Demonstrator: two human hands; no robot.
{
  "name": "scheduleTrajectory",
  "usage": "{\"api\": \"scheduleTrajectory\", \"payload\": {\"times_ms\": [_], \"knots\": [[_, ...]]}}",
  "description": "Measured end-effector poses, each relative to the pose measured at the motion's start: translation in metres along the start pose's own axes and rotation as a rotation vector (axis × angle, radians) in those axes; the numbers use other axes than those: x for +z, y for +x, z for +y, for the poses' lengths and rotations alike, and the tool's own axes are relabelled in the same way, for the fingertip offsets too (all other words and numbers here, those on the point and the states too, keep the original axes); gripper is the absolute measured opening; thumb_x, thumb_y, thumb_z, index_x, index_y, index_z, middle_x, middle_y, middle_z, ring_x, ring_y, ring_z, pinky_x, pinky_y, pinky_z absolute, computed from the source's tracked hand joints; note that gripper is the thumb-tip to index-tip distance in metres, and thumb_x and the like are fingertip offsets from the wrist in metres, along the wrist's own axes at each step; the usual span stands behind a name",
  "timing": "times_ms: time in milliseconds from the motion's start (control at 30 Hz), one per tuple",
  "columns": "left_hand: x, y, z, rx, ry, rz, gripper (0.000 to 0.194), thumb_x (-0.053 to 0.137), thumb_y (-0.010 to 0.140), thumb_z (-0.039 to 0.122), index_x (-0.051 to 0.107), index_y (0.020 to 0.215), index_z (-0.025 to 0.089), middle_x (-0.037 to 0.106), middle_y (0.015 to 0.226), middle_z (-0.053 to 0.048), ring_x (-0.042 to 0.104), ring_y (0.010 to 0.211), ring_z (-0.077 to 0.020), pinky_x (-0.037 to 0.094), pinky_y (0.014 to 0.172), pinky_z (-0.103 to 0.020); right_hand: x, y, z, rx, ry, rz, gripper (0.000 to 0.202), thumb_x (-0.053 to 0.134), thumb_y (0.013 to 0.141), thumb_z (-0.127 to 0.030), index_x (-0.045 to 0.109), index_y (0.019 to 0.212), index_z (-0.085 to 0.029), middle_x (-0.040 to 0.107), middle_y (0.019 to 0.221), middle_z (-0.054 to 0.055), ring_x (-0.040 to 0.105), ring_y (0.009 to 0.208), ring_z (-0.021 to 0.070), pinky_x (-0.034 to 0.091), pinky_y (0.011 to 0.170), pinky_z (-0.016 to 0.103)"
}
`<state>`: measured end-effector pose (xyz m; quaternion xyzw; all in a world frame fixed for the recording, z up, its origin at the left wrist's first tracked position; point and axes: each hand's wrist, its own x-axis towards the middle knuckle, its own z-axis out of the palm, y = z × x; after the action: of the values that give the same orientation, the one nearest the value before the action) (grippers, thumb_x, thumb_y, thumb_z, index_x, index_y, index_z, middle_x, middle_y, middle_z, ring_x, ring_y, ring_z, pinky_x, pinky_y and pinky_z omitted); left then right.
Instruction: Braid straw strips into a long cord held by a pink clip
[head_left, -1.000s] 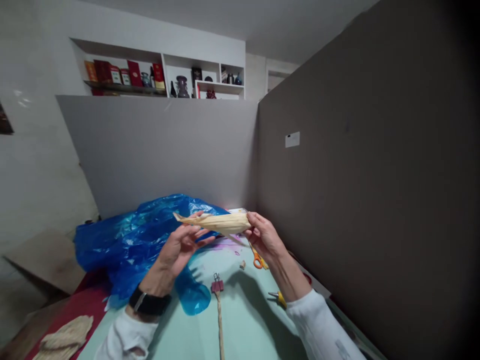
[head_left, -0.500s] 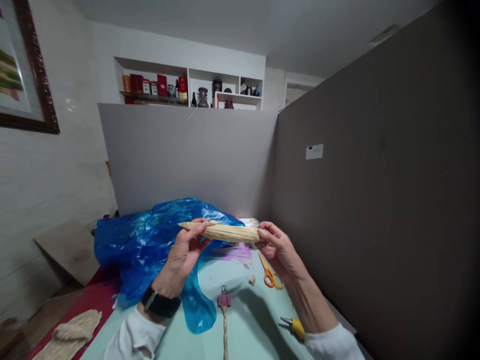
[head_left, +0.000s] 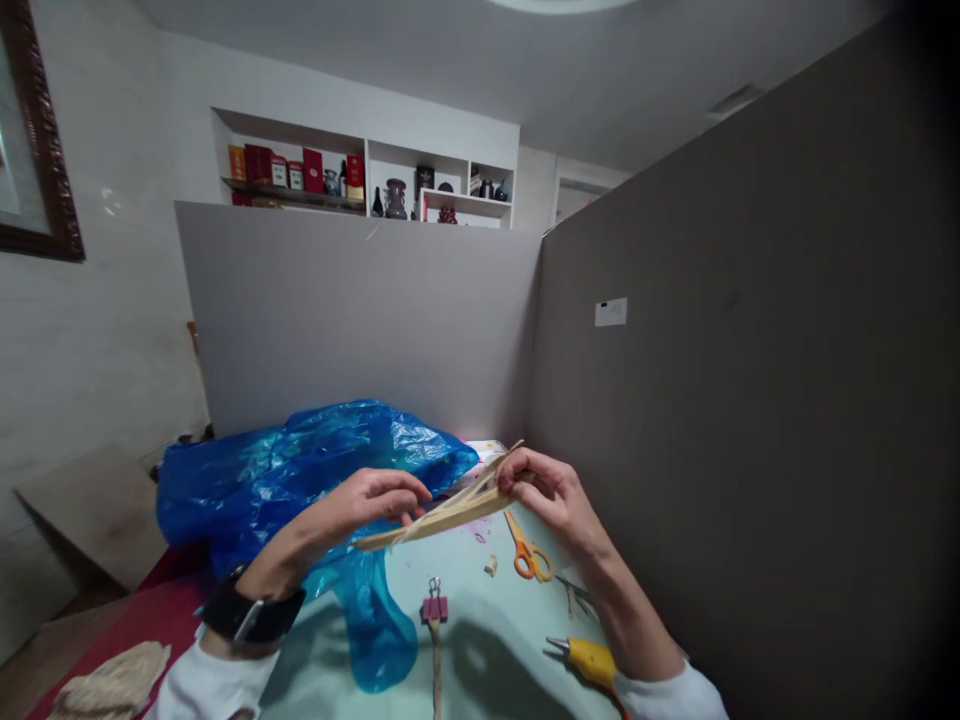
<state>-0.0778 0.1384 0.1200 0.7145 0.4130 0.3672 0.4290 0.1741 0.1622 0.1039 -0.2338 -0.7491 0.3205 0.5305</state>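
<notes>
My right hand (head_left: 541,485) pinches one end of a pale, ribbed strip that looks like dried corn husk (head_left: 457,515). The strip slants down to the left to a narrow tip, and a thin, blurred strand stands away from it. My left hand (head_left: 386,497), with a dark watch on its wrist, is beside the strip. Its fingers reach out loosely, its thumb is hidden, and whether the fingertips touch the strip I cannot tell. Below, a twisted husk cord (head_left: 436,665) is held in a pink binder clip (head_left: 434,608) on the pale green tabletop.
A crumpled blue plastic bag (head_left: 300,480) spreads over the back left. Orange-handled scissors (head_left: 529,555), a small husk scrap (head_left: 490,565) and a yellow glue gun (head_left: 589,660) lie to the right. More husk (head_left: 112,685) is at lower left. Grey panels (head_left: 360,310) stand behind and at right.
The husk strip has tilted, its left end now lower, and shows a separate thin strand. My left hand has loosened its pinch on it. The view has shifted slightly right.
</notes>
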Motion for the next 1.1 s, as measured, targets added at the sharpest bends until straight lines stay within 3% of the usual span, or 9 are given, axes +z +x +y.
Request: {"api": "scheduleTrajectory", "payload": {"times_ms": [167, 300, 400, 467, 600, 800, 967, 1033, 1100], "knots": [[0.026, 0.004, 0.000, 0.022, -0.010, -0.059, 0.023, 0.064, 0.077, 0.034, 0.074, 0.090, 0.018, 0.069, 0.077, -0.003, 0.059, 0.069, -0.0164, 0.040, 0.061, -0.023, 0.011, -0.002, -0.015, -0.120, -0.141, -0.078, 0.018, 0.042, 0.066, -0.007, 0.055, 0.067, -0.019, 0.059, 0.072, 0.001, 0.054, 0.073, 0.0167, 0.041, 0.069, 0.028], [0.040, 0.006, 0.004, 0.034, -0.109, 0.134, 0.017, 0.067, 0.073, 0.031, 0.072, 0.078, 0.016, 0.065, 0.069, 0.000, 0.054, 0.061, -0.0126, 0.037, 0.057, -0.022, 0.014, -0.004, -0.020, -0.151, -0.154, -0.090, 0.019, 0.044, 0.072, -0.005, 0.058, 0.072, -0.019, 0.061, 0.078, 0.002, 0.056, 0.077, 0.0168, 0.043, 0.073, 0.030], [0.044, 0.008, 0.005, 0.033, -0.192, 0.290, 0.017, 0.070, 0.070, 0.032, 0.071, 0.072, 0.015, 0.064, 0.068, 0.000, 0.053, 0.062, -0.0130, 0.038, 0.059, -0.022, 0.016, -0.003, -0.017, -0.089, 0.015, -0.049, 0.015, 0.056, 0.080, -0.015, 0.059, 0.093, -0.022, 0.062, 0.095, 0.004, 0.057, 0.087, 0.0177, 0.045, 0.078, 0.031], [0.045, 0.010, 0.003, 0.037, -0.223, 0.358, 0.018, 0.070, 0.071, 0.033, 0.071, 0.072, 0.016, 0.066, 0.070, -0.001, 0.055, 0.066, -0.0142, 0.040, 0.062, -0.023, 0.019, -0.001, -0.012, -0.021, 0.162, 0.022, 0.026, 0.064, 0.080, -0.022, 0.054, 0.104, -0.024, 0.060, 0.102, 0.004, 0.057, 0.090, 0.0173, 0.047, 0.077, 0.029], [0.045, 0.014, -0.005, 0.023, -0.314, 0.438, 0.020, 0.069, 0.071, 0.034, 0.072, 0.074, 0.015, 0.068, 0.072, -0.004, 0.059, 0.070, -0.0165, 0.043, 0.065, -0.025, 0.021, 0.004, -0.002, 0.059, 0.258, 0.121, 0.029, 0.068, 0.078, -0.026, 0.051, 0.101, -0.023, 0.060, 0.105, 0.005, 0.058, 0.094, 0.0177, 0.049, 0.077, 0.028], [0.042, 0.016, -0.010, 0.058, -0.460, 0.507, 0.022, 0.071, 0.071, 0.035, 0.072, 0.076, 0.014, 0.064, 0.071, -0.002, 0.056, 0.066, -0.0127, 0.044, 0.063, -0.023, 0.016, 0.005, 0.009, 0.087, 0.259, 0.185, 0.027, 0.066, 0.077, -0.024, 0.053, 0.100, -0.021, 0.062, 0.110, 0.007, 0.059, 0.099, 0.0189, 0.047, 0.085, 0.030], [0.050, 0.017, -0.013, 0.096, -0.510, 0.562, 0.019, 0.071, 0.073, 0.032, 0.071, 0.078, 0.014, 0.062, 0.069, 0.000, 0.054, 0.065, -0.0107, 0.043, 0.063, -0.020, 0.025, 0.005, 0.022, 0.105, 0.383, 0.301, 0.039, 0.067, 0.078, -0.026, 0.049, 0.113, -0.023, 0.059, 0.124, 0.008, 0.057, 0.109, 0.0204, 0.044, 0.091, 0.033], [0.055, 0.017, -0.015, 0.104, -0.532, 0.579, 0.018, 0.072, 0.073, 0.031, 0.071, 0.078, 0.014, 0.062, 0.068, 0.000, 0.054, 0.065, -0.0106, 0.044, 0.064, -0.020, 0.032, 0.004, 0.024, 0.162, 0.397, 0.290, 0.047, 0.070, 0.076, -0.030, 0.047, 0.117, -0.023, 0.061, 0.121, 0.009, 0.058, 0.106, 0.0213, 0.046, 0.088, 0.034], [0.059, 0.017, -0.017, 0.105, -0.568, 0.586, 0.018, 0.073, 0.071, 0.030, 0.070, 0.078, 0.013, 0.063, 0.068, 0.000, 0.056, 0.065, -0.0111, 0.045, 0.064, -0.022, 0.039, 0.003, 0.025, 0.230, 0.380, 0.231, 0.042, 0.068, 0.076, -0.034, 0.052, 0.112, -0.020, 0.066, 0.108, 0.009, 0.061, 0.096, 0.0210, 0.048, 0.083, 0.033]]}}
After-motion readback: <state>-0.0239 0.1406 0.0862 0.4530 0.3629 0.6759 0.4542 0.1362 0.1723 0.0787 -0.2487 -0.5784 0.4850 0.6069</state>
